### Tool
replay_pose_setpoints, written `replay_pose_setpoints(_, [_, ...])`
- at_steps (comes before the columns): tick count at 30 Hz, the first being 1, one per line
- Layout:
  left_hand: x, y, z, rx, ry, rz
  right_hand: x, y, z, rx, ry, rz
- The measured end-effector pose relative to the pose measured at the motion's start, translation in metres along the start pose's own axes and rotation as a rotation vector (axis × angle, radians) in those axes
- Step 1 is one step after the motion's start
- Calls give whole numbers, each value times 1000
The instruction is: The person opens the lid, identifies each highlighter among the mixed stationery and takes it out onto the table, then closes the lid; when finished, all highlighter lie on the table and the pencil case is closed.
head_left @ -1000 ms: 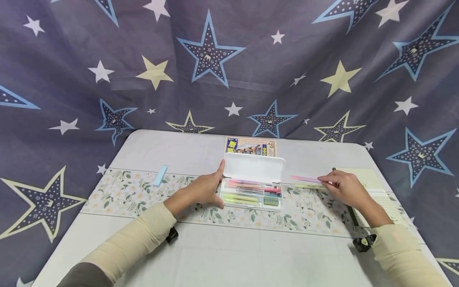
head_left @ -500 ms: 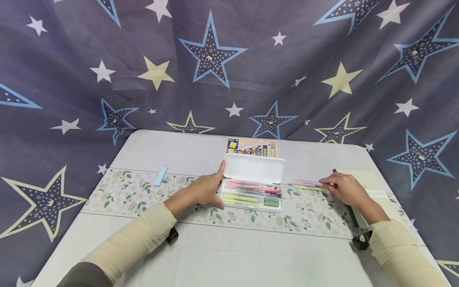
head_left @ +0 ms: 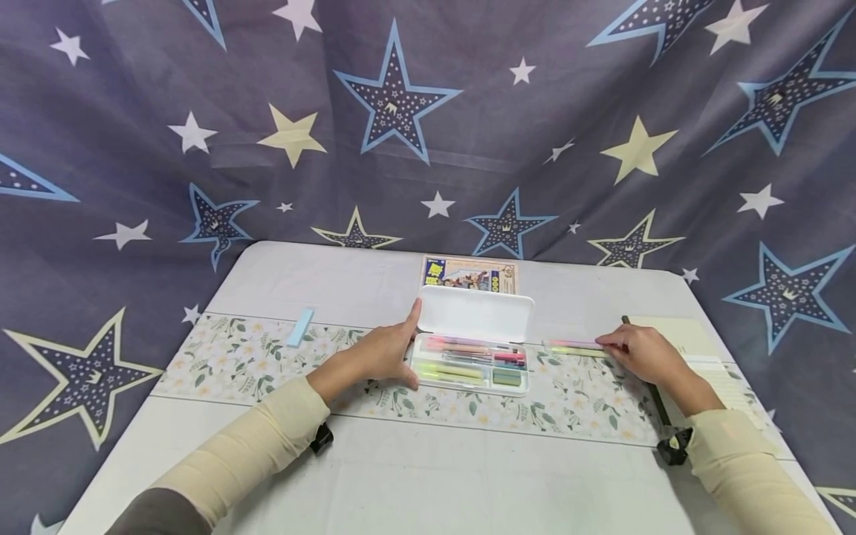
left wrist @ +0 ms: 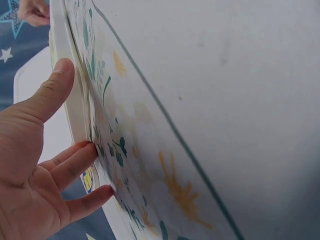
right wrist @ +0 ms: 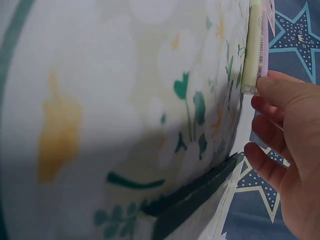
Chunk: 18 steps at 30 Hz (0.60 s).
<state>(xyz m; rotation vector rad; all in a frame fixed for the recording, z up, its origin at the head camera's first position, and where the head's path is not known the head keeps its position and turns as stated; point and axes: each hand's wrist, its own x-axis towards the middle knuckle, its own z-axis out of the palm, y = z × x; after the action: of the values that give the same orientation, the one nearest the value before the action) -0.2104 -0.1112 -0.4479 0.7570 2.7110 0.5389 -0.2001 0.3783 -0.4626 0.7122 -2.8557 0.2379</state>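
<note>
The work with the pencil case looks partway along: its lid stands open, and yellow pens, pink pens and a small green block already lie in its compartments. Outside, on the table to the right, a yellow-green pen lies just beside a pink pen, whose near end the right hand pinches between thumb and fingers. The left hand, thumb and fingers spread wide, touches the case's left end. Left to do, I judge, are settling that pen and closing the lid; whether the pen touches the table is hard to tell.
</note>
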Motion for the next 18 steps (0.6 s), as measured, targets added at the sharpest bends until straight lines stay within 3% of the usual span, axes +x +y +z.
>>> replay_pose_setpoints(18, [0, -1, 0, -9, 1, -2, 3, -1, 0, -8, -28, 57])
